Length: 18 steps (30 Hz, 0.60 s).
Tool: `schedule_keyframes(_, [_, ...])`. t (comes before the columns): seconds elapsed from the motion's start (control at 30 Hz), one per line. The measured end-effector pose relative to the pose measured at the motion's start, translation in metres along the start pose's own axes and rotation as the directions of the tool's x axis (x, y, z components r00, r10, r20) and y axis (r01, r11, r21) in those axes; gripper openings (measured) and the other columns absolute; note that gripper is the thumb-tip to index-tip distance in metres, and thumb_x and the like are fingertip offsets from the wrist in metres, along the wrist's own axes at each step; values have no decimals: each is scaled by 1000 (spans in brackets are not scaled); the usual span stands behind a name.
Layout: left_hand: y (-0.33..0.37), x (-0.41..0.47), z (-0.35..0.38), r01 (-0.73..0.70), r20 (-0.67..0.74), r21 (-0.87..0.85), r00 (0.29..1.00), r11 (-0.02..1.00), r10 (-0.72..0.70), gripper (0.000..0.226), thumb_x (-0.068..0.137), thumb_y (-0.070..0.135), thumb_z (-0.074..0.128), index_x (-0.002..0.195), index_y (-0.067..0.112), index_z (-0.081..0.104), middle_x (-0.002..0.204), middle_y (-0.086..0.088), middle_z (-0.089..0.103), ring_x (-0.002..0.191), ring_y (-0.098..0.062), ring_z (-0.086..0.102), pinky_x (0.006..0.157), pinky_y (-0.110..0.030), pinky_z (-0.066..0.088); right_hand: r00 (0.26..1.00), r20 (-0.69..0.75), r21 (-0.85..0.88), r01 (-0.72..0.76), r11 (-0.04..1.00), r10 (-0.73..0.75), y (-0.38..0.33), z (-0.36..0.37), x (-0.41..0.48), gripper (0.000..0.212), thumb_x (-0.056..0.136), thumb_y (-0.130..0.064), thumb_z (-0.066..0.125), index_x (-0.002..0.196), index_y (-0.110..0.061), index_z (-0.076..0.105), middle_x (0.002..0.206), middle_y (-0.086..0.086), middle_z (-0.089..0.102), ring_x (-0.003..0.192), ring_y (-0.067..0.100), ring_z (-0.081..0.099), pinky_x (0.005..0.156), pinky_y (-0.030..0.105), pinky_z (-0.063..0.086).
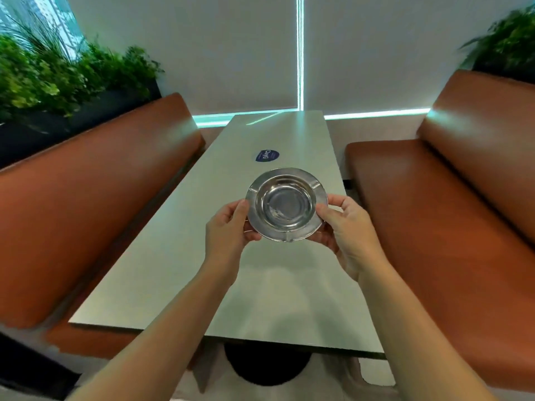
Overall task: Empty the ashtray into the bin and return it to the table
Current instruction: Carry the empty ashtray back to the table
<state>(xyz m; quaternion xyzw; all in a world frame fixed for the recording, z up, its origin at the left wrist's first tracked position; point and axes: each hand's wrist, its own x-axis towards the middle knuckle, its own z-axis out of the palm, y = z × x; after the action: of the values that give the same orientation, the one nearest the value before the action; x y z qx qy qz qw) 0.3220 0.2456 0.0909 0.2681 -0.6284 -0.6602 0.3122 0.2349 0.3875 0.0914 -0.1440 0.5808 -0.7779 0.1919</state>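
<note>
Ashtray [286,204], round and of polished metal, held up between both hands above the middle of the table [179,256], with no ash or butts visible in the shiny bowl. Left hand [228,233] clamped on the rim at 9 o'clock, thumb on top, fingers curled beneath the edge. Right hand [350,230] clamped on the rim at 3 o'clock, thumb likewise on top, fingertips tucked under. Tilted a little toward the camera, so that the whole inside shows; notches visible in the wide rim at about 10, 2 and 6 o'clock. Not touching the tabletop, though how far above it cannot be told. Just past the ashtray at 12 o'clock, a round blue sticker [267,156] with white lettering, flat on the pale grey surface. Bare forearms reaching in from 6 o'clock, over the near edge of the table. Below that edge, a dark round table base [266,369]. Orange-brown padded bench at 9 o'clock [86,198] and another at 3 o'clock [451,227], one along each long side of the table. Green plants [58,79] in a dark planter behind the left bench, more foliage [509,39] at 2 o'clock. White roller blinds [231,53] at 12 o'clock, with a bright strip of light between and beneath them.
</note>
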Motion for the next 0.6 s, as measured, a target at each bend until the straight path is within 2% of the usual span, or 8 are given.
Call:
schedule_keyframes(0.13, [12, 45, -43, -2, 27, 21, 1000, 1000, 2, 26, 88, 31, 50, 102, 14, 64, 80, 0, 66, 60, -10, 59, 47, -14, 48, 999, -37, -15, 11, 1000, -12, 8, 55, 21, 9, 86, -15, 56, 94, -19, 56, 84, 4, 66, 57, 6, 68, 54, 25, 56])
schedule_keyframes(0.3, [10, 91, -84, 0, 65, -2, 998, 1000, 1, 19, 87, 30, 51, 92, 19, 65, 78, 0, 67, 54, -5, 61, 46, -14, 48, 998, -65, -36, 11, 999, -13, 22, 105, 40, 8, 86, -15, 57, 94, -18, 55, 85, 7, 66, 55, 6, 67, 50, 22, 54])
schedule_keyframes(0.47, [1, 130, -93, 42, 74, -11, 996, 999, -42, 21, 87, 31, 50, 95, 18, 64, 81, -2, 67, 64, -12, 60, 46, -13, 48, 996, -87, -88, -15, 996, 7, 26, 127, 68, 15, 86, -14, 56, 100, -11, 54, 95, 10, 64, 56, 7, 67, 48, 19, 53])
schedule_keyframes(0.6, [0, 162, -88, 73, 82, -35, 994, 997, -70, 19, 88, 29, 50, 93, 18, 64, 77, -2, 66, 61, -10, 57, 45, -12, 47, 993, -111, -102, -40, 994, 29, 27, 133, 104, 9, 86, -12, 56, 94, -13, 55, 96, 11, 63, 57, 8, 66, 48, 20, 53])
